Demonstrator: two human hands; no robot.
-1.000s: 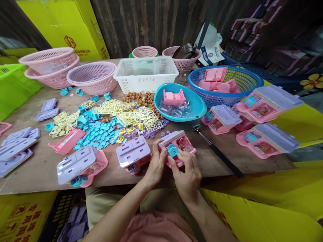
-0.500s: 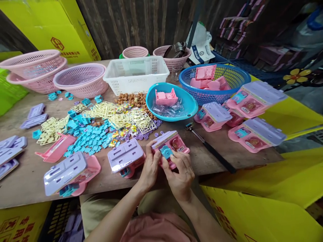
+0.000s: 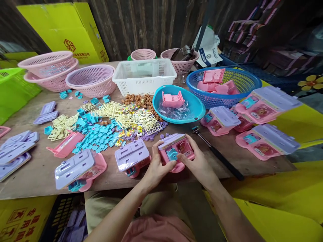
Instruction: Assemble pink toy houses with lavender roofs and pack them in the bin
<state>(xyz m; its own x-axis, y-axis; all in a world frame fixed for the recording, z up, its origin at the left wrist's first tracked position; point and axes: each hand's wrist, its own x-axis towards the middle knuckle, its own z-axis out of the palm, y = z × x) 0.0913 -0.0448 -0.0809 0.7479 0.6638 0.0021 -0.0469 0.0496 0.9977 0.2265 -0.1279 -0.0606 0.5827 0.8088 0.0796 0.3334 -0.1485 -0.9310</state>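
Note:
Between my two hands is a pink toy house [image 3: 179, 164] with a lilac roof, held at the table's front edge. A turquoise part [image 3: 172, 154] sits in the left of its front, and a round brown shape shows behind its clear window. My left hand [image 3: 157, 168] grips the house's left side, thumb along the lower front. My right hand [image 3: 196, 161] wraps round its right end, thumb tip by the turquoise part. To the left stand two more toy houses, one close by [image 3: 132, 158] and another farther off [image 3: 78, 169].
Finished-looking houses [image 3: 267, 141] stand at the right, beside a black-handled rod [image 3: 222, 156]. Turquoise pieces [image 3: 94, 137], cream frames [image 3: 138, 121] and purple spirals [image 3: 146, 137] lie mid-table. Behind are a turquoise basin [image 3: 196, 114], a blue basket [image 3: 257, 84] and a white basket [image 3: 143, 84].
My right hand has shifted from pinching near the turquoise part to gripping the house's right end. My left thumb has come round onto the lower front. The camera view has turned slightly left.

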